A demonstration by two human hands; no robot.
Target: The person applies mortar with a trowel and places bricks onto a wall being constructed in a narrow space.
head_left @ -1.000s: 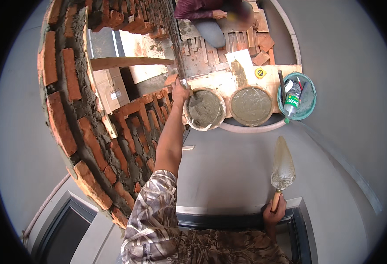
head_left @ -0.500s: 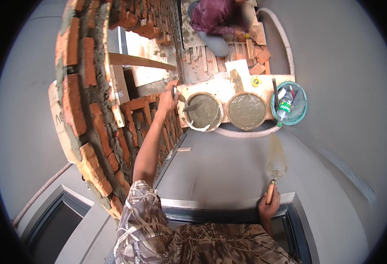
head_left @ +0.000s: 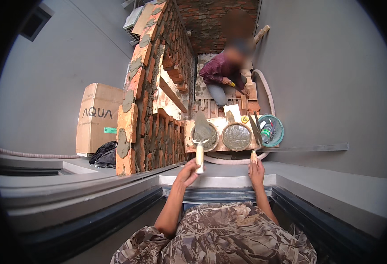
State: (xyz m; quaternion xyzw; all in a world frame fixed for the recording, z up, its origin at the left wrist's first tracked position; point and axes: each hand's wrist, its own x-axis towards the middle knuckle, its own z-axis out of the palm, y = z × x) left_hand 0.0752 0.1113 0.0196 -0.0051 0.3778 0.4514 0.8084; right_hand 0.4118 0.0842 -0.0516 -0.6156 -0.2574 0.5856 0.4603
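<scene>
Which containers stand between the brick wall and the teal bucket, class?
In the head view: two round tubs of mortar, side by side on a board; the trowel in the left hand partly hides the tub nearer the wall.

One wide fisheye view, head-worn, faces forward and down, the hands (head_left: 187, 173) near, the wooden board (head_left: 220, 120) farther off.

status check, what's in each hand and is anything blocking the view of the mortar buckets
Left hand gripping pale-handled trowel; right hand gripping second trowel. Left mortar bucket partly hidden behind pale-handled trowel; right mortar bucket in plain view.
</scene>
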